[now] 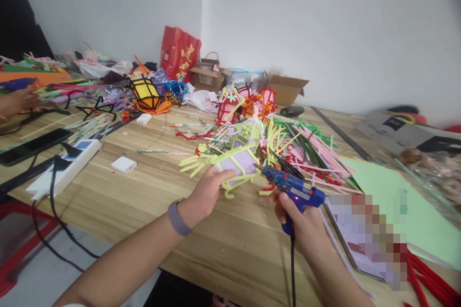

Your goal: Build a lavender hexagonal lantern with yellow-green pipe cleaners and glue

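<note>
My left hand (207, 192) grips a small lantern (239, 162) of lilac sheet framed with yellow-green pipe cleaners, tilted above the table. Yellow-green strands stick out from its left end. In my right hand (300, 220) is a blue hot glue gun (293, 187) with a small red light lit and a black cord hanging down. Its nozzle points left, close to the lantern's right end; whether it touches I cannot tell. Behind the lantern, a pale pink and lilac pipe-cleaner piece (254, 122) stands among loose stems.
Pink, green and yellow pipe cleaners (317, 148) lie right of centre. A tablet (356, 235) rests on the right by green sheets (406, 206). A power strip (65, 168), phone (34, 146) and white adapter (124, 165) are left. Another person's hand (21, 103) shows far left; a yellow lantern (145, 93) sits behind.
</note>
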A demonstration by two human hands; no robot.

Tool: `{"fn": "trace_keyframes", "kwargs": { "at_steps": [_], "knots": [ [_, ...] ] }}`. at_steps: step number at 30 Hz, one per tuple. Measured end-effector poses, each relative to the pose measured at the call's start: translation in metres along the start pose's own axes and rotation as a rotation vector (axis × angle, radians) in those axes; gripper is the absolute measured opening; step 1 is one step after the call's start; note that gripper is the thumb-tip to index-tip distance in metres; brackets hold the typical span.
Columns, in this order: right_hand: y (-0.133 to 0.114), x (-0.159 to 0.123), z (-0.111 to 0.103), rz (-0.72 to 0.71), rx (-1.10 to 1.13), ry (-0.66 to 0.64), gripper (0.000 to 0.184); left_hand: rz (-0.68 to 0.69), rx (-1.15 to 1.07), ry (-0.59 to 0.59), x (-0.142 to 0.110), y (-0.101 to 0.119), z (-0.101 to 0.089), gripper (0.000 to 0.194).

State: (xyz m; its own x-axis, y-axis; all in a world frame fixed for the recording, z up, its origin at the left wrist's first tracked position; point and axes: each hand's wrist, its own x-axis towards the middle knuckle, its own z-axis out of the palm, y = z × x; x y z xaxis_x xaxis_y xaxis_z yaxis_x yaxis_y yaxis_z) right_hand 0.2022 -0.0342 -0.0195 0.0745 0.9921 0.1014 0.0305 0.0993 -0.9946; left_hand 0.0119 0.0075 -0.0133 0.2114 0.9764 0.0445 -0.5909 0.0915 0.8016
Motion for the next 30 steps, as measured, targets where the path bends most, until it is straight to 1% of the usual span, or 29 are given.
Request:
{"fn": "trace_keyframes", "kwargs": {
  "at_steps": [2, 3, 4, 5, 7, 9, 11, 14, 16, 21, 24, 25, 27, 29, 30],
  "knots": [
    [-0.002, -0.001, -0.002, -0.069, 0.101, 0.049, 0.036, -0.009, -0.029, 0.021, 0.001, 0.001, -0.001, 0.039],
    [-0.003, -0.001, -0.003, -0.066, 0.171, 0.032, 0.036, -0.015, -0.049, 0.036, 0.002, 0.002, -0.002, 0.039],
    [-0.004, -0.001, -0.005, -0.027, 0.235, -0.022, 0.037, -0.02, -0.07, 0.056, 0.004, 0.003, -0.003, 0.038],
    [-0.005, -0.001, -0.007, 0.044, 0.281, -0.102, 0.037, -0.024, -0.093, 0.079, 0.006, 0.006, -0.004, 0.036],
    [-0.005, -0.001, -0.01, 0.242, 0.313, -0.28, 0.038, -0.022, -0.138, 0.14, 0.009, 0.011, -0.007, 0.031],
    [-0.002, 0.0, -0.012, 0.426, 0.27, -0.428, 0.041, -0.02, -0.185, 0.204, 0.013, 0.017, -0.01, 0.026],
    [0.001, 0.0, -0.01, 0.54, 0.194, -0.55, 0.045, -0.024, -0.231, 0.255, 0.016, 0.023, -0.012, 0.025],
    [0.005, 0.0, -0.005, 0.625, 0.058, -0.686, 0.044, -0.04, -0.264, 0.283, 0.018, 0.026, -0.013, 0.026],
    [0.006, -0.001, -0.002, 0.64, -0.033, -0.709, 0.04, -0.052, -0.28, 0.273, 0.019, 0.025, -0.014, 0.028],
    [0.004, -0.002, -0.001, 0.619, -0.204, -0.698, 0.036, -0.094, -0.322, 0.242, 0.019, 0.023, -0.013, 0.032],
    [0.002, -0.004, -0.004, 0.576, -0.403, -0.714, 0.039, -0.134, -0.32, 0.222, 0.016, 0.023, -0.009, 0.032],
    [0.0, -0.004, -0.005, 0.525, -0.51, -0.691, 0.039, -0.144, -0.316, 0.221, 0.015, 0.023, -0.007, 0.031],
    [-0.007, -0.003, -0.008, 0.343, -0.775, -0.571, 0.04, -0.159, -0.306, 0.226, 0.013, 0.024, -0.005, 0.03],
    [-0.017, -0.001, -0.01, 0.081, -1.024, -0.388, 0.036, -0.176, -0.29, 0.234, 0.011, 0.023, -0.003, 0.028],
    [-0.023, 0.001, -0.01, -0.066, -1.11, -0.289, 0.033, -0.183, -0.278, 0.232, 0.01, 0.022, -0.003, 0.026]
  ]
}}
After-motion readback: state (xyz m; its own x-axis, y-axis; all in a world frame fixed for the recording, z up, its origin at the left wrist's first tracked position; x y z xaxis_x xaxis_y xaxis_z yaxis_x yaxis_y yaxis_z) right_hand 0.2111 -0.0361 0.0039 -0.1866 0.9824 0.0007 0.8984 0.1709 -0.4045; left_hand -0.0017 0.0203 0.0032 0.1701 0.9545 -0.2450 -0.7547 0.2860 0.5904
